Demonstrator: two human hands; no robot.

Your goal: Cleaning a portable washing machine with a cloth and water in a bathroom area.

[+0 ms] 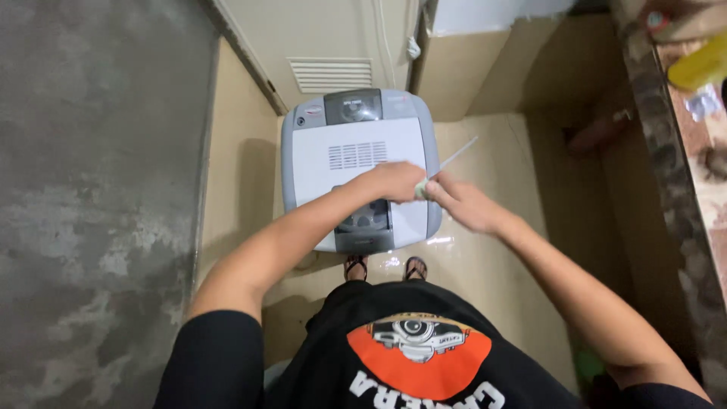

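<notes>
A rough grey concrete wall runs down the left. Beside it, a white and grey top-loading washing machine stands on the beige tiled floor. Above its lid, the left hand is closed on a small pale packet, touching the right hand, which pinches a thin white strip. A cluttered ledge borders the right.
</notes>
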